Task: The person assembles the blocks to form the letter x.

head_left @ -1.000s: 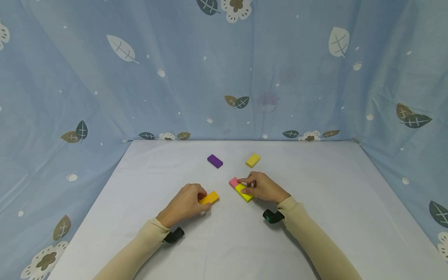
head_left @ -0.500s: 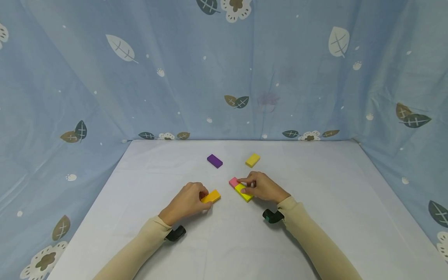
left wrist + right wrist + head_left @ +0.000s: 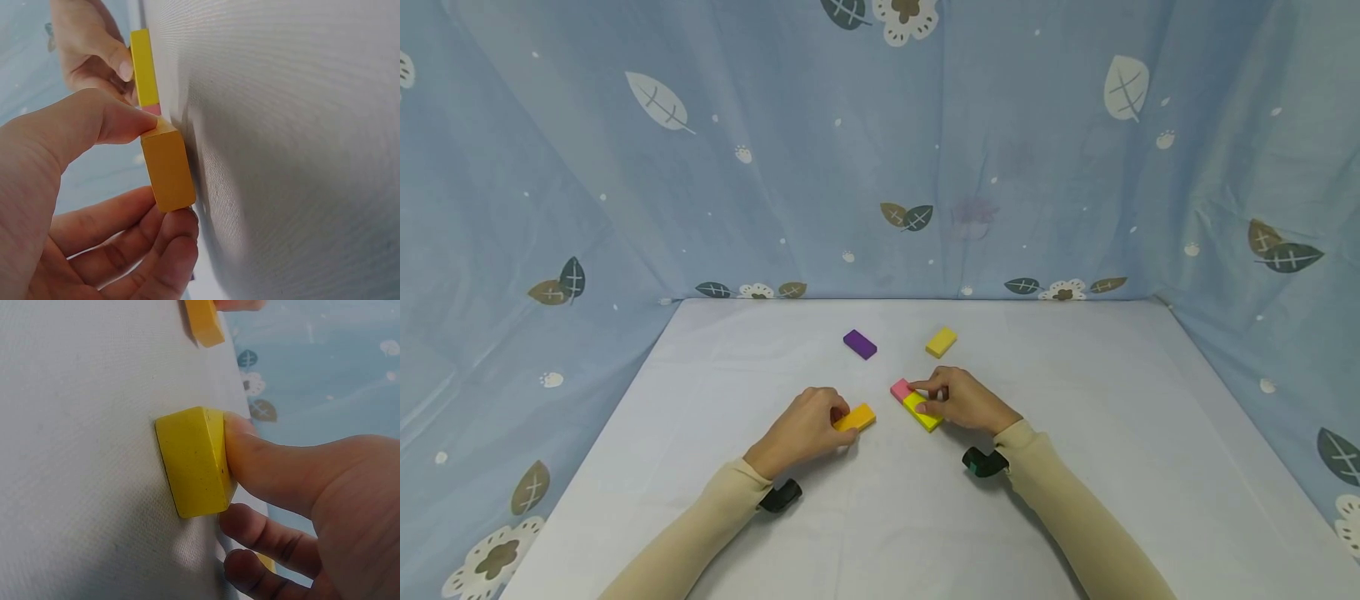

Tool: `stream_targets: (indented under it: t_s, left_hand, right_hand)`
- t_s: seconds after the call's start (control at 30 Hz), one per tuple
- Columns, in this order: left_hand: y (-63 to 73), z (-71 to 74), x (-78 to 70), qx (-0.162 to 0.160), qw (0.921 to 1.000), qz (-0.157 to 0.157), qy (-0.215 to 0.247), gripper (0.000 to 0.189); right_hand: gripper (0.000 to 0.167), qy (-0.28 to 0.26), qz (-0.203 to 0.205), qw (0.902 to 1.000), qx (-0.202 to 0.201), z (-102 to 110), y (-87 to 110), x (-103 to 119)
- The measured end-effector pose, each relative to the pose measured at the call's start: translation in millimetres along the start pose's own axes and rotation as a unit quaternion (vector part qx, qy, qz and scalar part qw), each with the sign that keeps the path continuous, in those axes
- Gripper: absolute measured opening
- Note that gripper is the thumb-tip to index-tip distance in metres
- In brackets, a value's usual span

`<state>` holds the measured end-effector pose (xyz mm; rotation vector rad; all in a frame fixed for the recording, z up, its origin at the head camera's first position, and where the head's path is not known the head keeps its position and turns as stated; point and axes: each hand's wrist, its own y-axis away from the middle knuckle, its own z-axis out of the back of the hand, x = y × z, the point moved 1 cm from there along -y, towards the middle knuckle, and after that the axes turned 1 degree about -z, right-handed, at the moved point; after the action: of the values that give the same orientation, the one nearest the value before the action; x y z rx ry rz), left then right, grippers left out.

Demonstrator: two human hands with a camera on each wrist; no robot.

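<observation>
My left hand (image 3: 801,427) pinches an orange wooden block (image 3: 859,417) between thumb and fingertips, low over the white table. In the left wrist view, the thumb is on one narrow side of the orange block (image 3: 169,172) and the fingertips are on the opposite one. My right hand (image 3: 962,402) holds a bright yellow block (image 3: 931,423) that lies end to end with a pink block (image 3: 901,388). Its index fingertip reaches the seam between those two. The right wrist view has the thumb pressed on the yellow block (image 3: 190,462), with other fingers curled at its far side.
Farther back on the white table (image 3: 1075,375) lie a purple block (image 3: 860,344) and a paler yellow block (image 3: 941,342). A blue patterned curtain (image 3: 775,167) hangs behind the table and along both sides. Each wrist wears a black camera (image 3: 781,496).
The left hand and its orange block have slid slightly right and away from me, nearing the pink and yellow pair. My right hand keeps its place.
</observation>
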<state>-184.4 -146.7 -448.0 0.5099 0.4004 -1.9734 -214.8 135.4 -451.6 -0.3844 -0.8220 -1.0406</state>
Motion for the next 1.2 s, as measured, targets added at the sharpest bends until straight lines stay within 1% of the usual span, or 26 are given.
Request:
stream_targets:
  t_s: [0.17,0.37,0.6,0.73,0.93,1.03,1.2]
  left_hand:
    - [-1.9,-0.3,-0.9,0.007,1.0000,0.003,0.002,0.027]
    - [-4.6,0.1,-3.0,0.011,0.9999,0.005,0.002,0.028]
    - [-7.5,1.0,-6.1,0.018,0.9997,0.017,0.007,0.029]
    - [-10.2,0.6,-6.7,0.017,0.9998,0.013,0.004,0.030]
    - [-13.7,0.4,-7.7,0.019,0.9997,0.011,0.004,0.029]
    - [-15.5,0.1,-8.0,0.022,0.9997,0.011,0.005,0.029]
    - [-18.2,-0.8,-8.0,0.027,0.9996,0.009,0.001,0.030]
  right_hand:
    - [0.029,0.000,0.000,1.0000,0.001,0,-0.4,0]
    - [0.024,0.002,-0.001,1.0000,0.003,0,-0.9,-1]
    - [0.032,-0.005,-0.008,0.9999,0.005,1,0.9,0]
    - [0.032,-0.005,-0.011,0.9999,0.003,1,0.9,0]
    - [0.034,0.004,-0.001,1.0000,0.004,0,-0.4,-1]
    - [0.029,0.004,0.002,1.0000,0.003,0,-0.9,-1]
    - [0.016,-0.001,0.004,1.0000,0.002,0,-1.7,-1]
